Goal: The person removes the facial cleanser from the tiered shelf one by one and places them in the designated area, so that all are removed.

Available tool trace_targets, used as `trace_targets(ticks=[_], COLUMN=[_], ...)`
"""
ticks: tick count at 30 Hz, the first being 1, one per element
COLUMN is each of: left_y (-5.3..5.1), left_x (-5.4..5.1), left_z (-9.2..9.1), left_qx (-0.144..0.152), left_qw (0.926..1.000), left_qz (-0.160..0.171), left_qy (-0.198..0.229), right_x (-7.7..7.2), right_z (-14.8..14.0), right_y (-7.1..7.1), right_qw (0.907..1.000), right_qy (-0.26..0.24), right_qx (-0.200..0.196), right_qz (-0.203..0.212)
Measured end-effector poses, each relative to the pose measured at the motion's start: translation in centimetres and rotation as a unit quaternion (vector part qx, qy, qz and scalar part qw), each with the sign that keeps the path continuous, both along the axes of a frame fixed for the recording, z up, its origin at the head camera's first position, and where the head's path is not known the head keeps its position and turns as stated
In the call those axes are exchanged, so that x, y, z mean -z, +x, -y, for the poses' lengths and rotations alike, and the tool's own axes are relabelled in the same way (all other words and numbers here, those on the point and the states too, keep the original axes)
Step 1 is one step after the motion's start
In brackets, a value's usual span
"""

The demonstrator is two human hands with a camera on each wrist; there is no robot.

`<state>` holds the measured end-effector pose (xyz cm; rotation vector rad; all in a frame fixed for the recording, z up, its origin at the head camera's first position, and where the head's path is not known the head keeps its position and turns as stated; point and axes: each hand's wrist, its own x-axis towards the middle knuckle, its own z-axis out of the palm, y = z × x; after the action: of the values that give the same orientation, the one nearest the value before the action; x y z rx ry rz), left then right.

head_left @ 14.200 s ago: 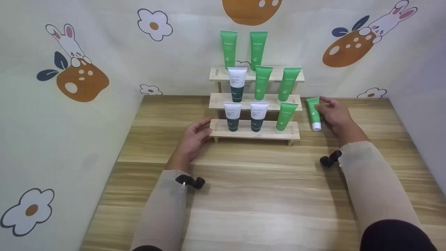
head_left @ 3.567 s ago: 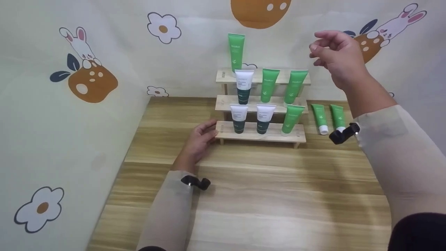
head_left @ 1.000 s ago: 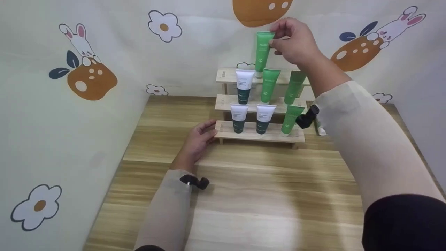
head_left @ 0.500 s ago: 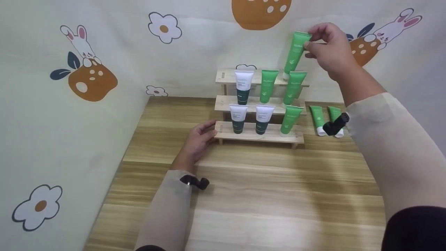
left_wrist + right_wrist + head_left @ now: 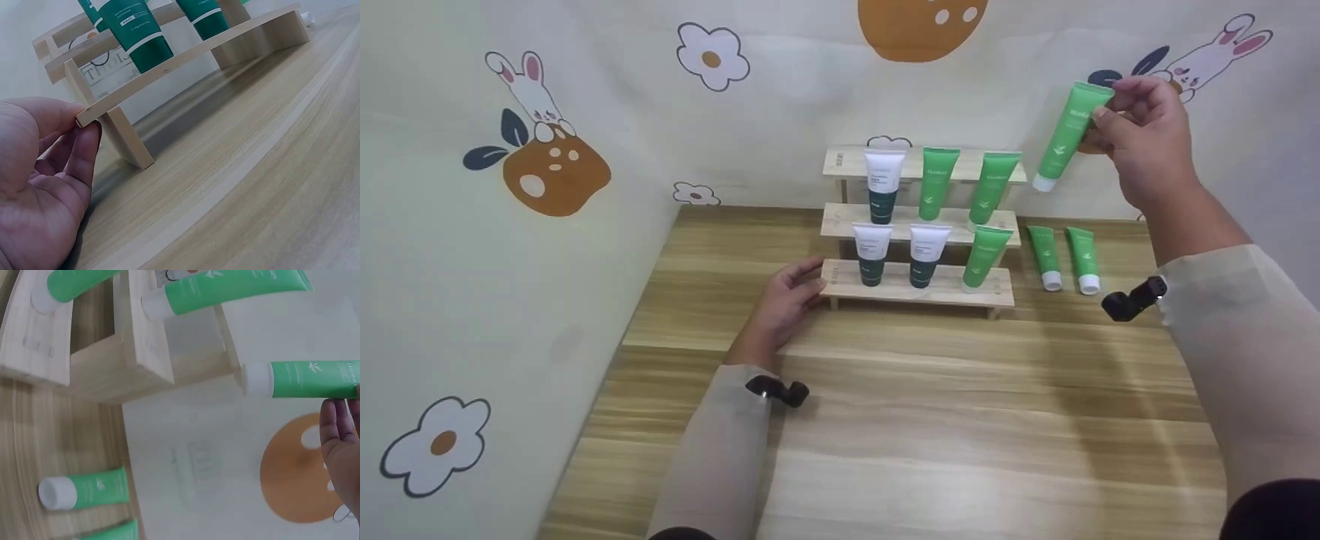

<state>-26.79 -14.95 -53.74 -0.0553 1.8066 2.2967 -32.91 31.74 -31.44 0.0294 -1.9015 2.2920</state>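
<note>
My right hand (image 5: pixel 1151 139) pinches a green squeeze tube (image 5: pixel 1069 139) by its flat crimped end. The tube hangs tilted, white cap down, in the air right of the three-tier wooden display stand (image 5: pixel 840 161). At the stand's lower left, my left hand (image 5: pixel 787 300) grips the end of the bottom shelf. The left wrist view shows that shelf's end (image 5: pixel 93 115) between thumb and fingers. White-and-dark-green tubes (image 5: pixel 872 255) and green tubes (image 5: pixel 937 184) stand cap down on the lower two shelves. The top shelf (image 5: pixel 1005 171) bears no tube.
Two green tubes (image 5: pixel 1044 255) (image 5: pixel 1084 259) lie on the wood-grain table (image 5: pixel 930 420), right of the stand. A patterned backdrop (image 5: pixel 780 127) rises behind, with walls at both sides. Black cameras (image 5: pixel 1136 298) sit on both wrists.
My right hand took the remaining tubes off the top shelf and carries the last one rightward. A second green tube came to lie on the table. My left hand stays at the stand.
</note>
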Motion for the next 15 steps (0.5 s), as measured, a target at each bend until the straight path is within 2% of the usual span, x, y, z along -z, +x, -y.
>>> trace_targets(ticks=[6, 15], left_y=[0.1, 0.0], left_x=[-0.1, -0.1], left_z=[0.0, -0.1], left_qx=[-0.004, -0.006], left_qw=[1.0, 0.9999], left_qz=[0.001, -0.001], left_qy=[-0.007, -0.015], right_x=[1.9, 6.2], right_z=[-2.4, -6.5], right_y=[0.7, 1.4], right_qw=[0.9995, 0.9966], right_qy=[-0.013, 0.007], right_qx=[0.015, 0.048], right_qz=[0.022, 0.067])
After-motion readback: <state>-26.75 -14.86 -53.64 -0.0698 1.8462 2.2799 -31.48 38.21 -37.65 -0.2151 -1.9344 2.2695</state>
